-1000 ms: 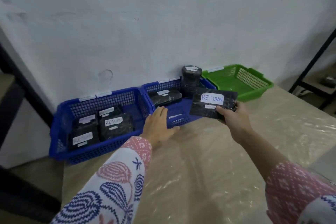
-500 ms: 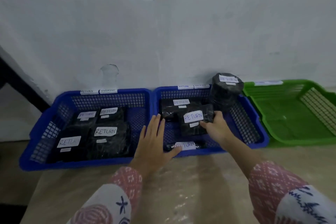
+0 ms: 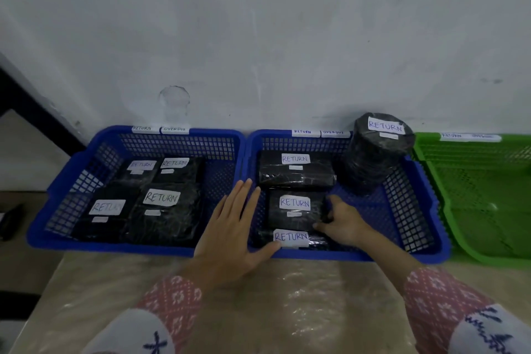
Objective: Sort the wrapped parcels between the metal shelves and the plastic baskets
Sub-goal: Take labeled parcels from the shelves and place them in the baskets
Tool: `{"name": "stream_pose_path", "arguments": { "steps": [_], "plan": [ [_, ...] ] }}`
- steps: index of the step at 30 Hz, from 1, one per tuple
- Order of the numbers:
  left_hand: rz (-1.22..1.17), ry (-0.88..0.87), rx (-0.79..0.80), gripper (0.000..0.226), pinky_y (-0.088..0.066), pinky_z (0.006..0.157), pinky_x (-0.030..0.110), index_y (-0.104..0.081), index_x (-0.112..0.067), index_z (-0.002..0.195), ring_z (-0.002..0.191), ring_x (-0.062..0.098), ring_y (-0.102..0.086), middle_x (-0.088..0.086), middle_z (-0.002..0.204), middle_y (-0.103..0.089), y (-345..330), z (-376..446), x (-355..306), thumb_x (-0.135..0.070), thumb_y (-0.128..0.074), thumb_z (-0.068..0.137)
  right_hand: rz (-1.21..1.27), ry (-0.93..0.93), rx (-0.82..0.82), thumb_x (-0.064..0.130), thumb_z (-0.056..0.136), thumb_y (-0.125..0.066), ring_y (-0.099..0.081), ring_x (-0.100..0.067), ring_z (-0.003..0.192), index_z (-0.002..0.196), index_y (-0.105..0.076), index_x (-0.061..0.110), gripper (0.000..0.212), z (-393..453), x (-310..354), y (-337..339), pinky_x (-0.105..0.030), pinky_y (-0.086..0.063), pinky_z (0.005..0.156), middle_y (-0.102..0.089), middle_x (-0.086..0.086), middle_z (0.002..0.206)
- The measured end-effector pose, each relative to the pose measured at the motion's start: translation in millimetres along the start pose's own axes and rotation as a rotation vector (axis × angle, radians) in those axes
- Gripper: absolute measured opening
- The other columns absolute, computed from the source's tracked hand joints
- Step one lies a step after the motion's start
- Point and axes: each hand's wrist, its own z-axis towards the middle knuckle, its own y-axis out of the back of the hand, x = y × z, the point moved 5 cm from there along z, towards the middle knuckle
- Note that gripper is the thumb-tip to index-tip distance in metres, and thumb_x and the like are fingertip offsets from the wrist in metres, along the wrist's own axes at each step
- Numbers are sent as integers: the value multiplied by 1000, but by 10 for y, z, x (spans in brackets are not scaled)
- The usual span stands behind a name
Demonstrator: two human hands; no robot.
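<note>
Your right hand (image 3: 343, 223) had its fingers curled round the right edge of a flat black parcel (image 3: 296, 210) labelled RETURN, which lay just right of the frame's centre inside the middle blue basket (image 3: 425, 210). That parcel sat between two others in the same basket: a longer black parcel (image 3: 296, 171) above it toward the wall, and a low parcel (image 3: 293, 238) below it against the near rim, each with a white RETURN label. A round black parcel (image 3: 376, 149) stood in the basket's upper right corner, taller than the rim, also labelled RETURN. Your left hand (image 3: 234, 231) lay flat with fingers straight and together, holding nothing, resting across the near rims where the middle basket met the left blue basket (image 3: 51, 227), its thumb tip touching the low parcel's label. The left basket, in the left half of the frame, held four black parcels (image 3: 163, 210) laid flat, all labelled RETURN. A green basket (image 3: 459, 221) stood at the right edge of the frame, just beside the middle one. White tags reading RETURN and OVERDUE were stuck on the far rims of the blue baskets. All three baskets stood on a plastic-covered table (image 3: 287, 296) against a white wall (image 3: 258, 37).
</note>
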Motion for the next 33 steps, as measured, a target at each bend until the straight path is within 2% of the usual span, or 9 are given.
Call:
{"name": "stream_pose_path", "arguments": {
  "steps": [2, 4, 8, 12, 15, 18, 23, 29, 33],
  "plan": [
    [3, 4, -2, 96, -3, 114, 31, -9, -13, 150, 144, 14, 7, 2, 157, 0, 2, -1, -2, -79, -24, 81, -2, 30, -16, 19, 82, -71, -53, -18, 100, 136, -35, 8, 66, 9, 70, -10, -11, -33, 64, -59, -14, 116],
    [5, 9, -9, 96, -1, 114, 30, -9, -14, 150, 144, 13, 8, 1, 157, 0, 9, -3, -3, -79, -24, 81, -4, 51, -19, 18, 82, -70, -52, -15, 97, 134, -39, 7, 61, 33, 131, -51, -11, -35, 61, -61, -13, 108],
    [-12, 13, -4, 98, 1, 114, 28, -9, -13, 149, 143, 12, 9, 0, 157, 1, 4, -14, -1, -81, -21, 80, -36, 47, -34, 19, 83, -69, -52, -24, 112, 130, -41, 8, 56, 18, 160, -94, -18, -37, 77, -57, -14, 116],
    [-26, 22, 30, 108, 7, 115, 26, 1, -17, 149, 141, 6, 18, -8, 153, 15, 79, -9, 16, -89, -10, 69, -177, 150, -167, 22, 86, -64, -45, -28, 121, 133, -40, 8, 54, -141, 339, 10, -35, -42, 97, -44, -13, 131],
    [-3, 39, 68, 115, 7, 117, 29, 10, -20, 148, 138, 2, 20, -14, 148, 22, 224, -46, 78, -91, -5, 59, -329, 363, -247, 26, 92, -55, -39, -26, 129, 140, -32, 7, 56, -373, 714, 46, -37, -37, 105, -36, -10, 141],
    [55, 42, 85, 122, 9, 114, 30, 12, -18, 148, 136, 1, 23, -12, 150, 21, 475, -180, 229, -94, -1, 54, -553, 527, -246, 33, 96, -45, -21, -22, 141, 148, -17, 9, 63, -622, 1114, -31, -36, -20, 115, -19, -6, 155],
    [98, 80, 115, 130, 5, 116, 34, 9, -18, 149, 141, 5, 13, -7, 156, 14, 978, -668, 615, -98, 2, 47, -719, 525, -166, 47, 98, -30, 8, -17, 146, 151, 3, 15, 70, -1062, 1598, -284, -41, 2, 117, 10, 0, 159],
    [119, 138, 114, 138, 8, 114, 35, 11, -19, 148, 142, 7, 13, -7, 156, 14, 1585, -1618, 1006, -100, -1, 37, -767, 549, -173, 56, 96, -23, 15, -14, 145, 150, 9, 16, 75, -1736, 2257, -768, -44, 8, 116, 18, 2, 157],
    [164, 195, 97, 136, 4, 116, 38, 10, -16, 149, 143, 10, 12, -3, 156, 13, 1965, -2391, 1313, -98, -10, 42, -774, 626, -185, 61, 94, -21, 15, -13, 145, 150, 9, 16, 77, -2222, 2775, -1219, -43, 9, 115, 18, 2, 157]
  ]
}}
